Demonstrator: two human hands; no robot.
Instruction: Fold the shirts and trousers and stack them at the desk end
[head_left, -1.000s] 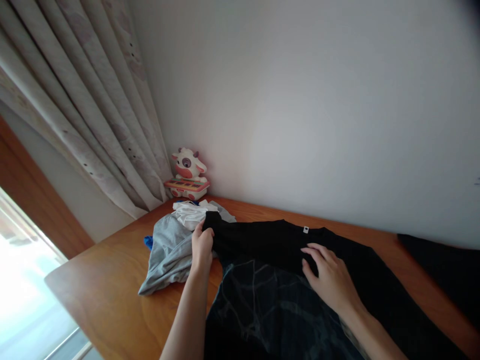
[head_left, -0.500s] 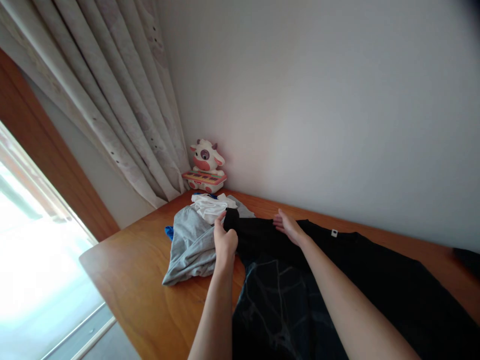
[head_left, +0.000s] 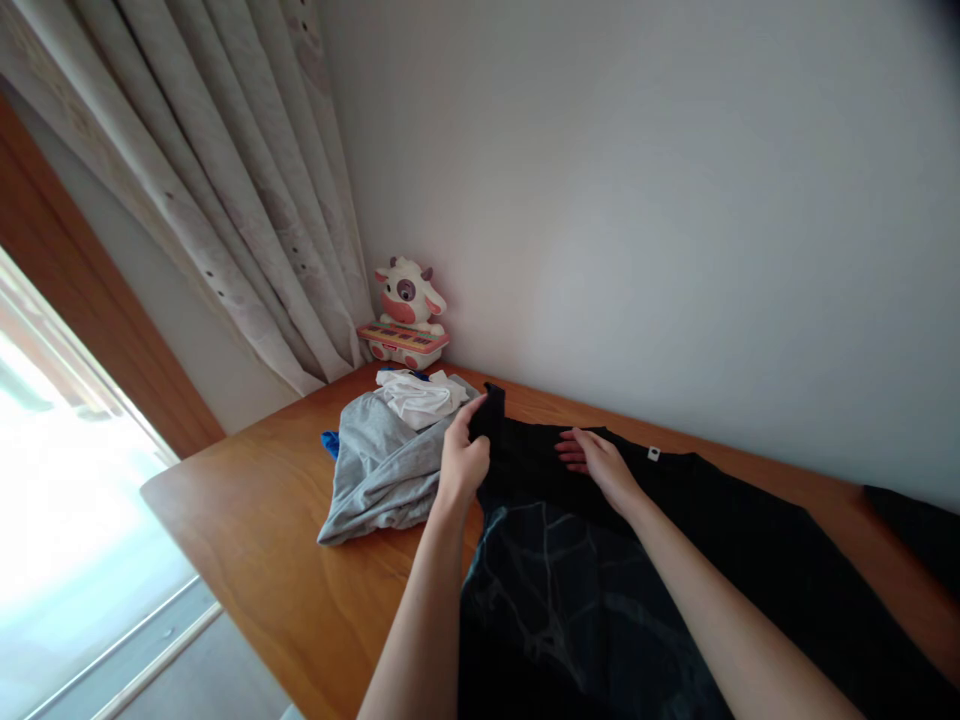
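Observation:
A black T-shirt (head_left: 720,540) with a faint grey print lies spread on the wooden table (head_left: 247,520). My left hand (head_left: 463,462) is closed on the end of its left sleeve and holds that end lifted off the table. My right hand (head_left: 604,466) lies flat on the shirt just right of the sleeve, fingers stretched out and pressing the cloth down. A small white label (head_left: 654,454) shows at the shirt's collar.
A heap of grey, white and blue clothes (head_left: 382,460) lies left of the shirt. A toy cow with a small keyboard (head_left: 405,315) stands in the far corner by the curtain (head_left: 225,200). Another dark cloth (head_left: 915,520) lies at the far right. The table edge runs along the left.
My left hand has raised the sleeve end and folded it upward. My right hand has moved left from the collar to the shoulder beside the sleeve. The camera view shifted.

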